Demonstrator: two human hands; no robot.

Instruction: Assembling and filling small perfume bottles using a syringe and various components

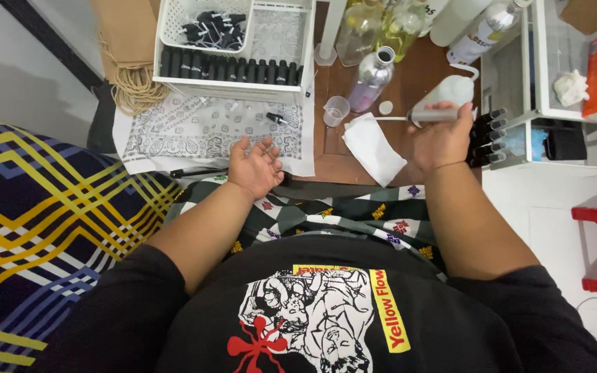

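Right hand point(439, 141) is closed around a slim grey pipette-like tool point(431, 115), fingers wrapped on the barrel; thin tip is pointed left over the white folded tissue point(373, 147) near the front edge of the brown table point(419, 72). Left hand point(255, 166) is held empty, palm up, fingers loosely spread, over the front edge of the white patterned cloth point(195, 131). A small black dropper bottle point(276, 119) is laid on that cloth just beyond the fingertips. A clear measuring cup point(336, 109) and clear bottle with pinkish liquid point(370, 81) are placed mid-table. A white basket point(233, 86) of black bottles is set at the cloth's far edge.
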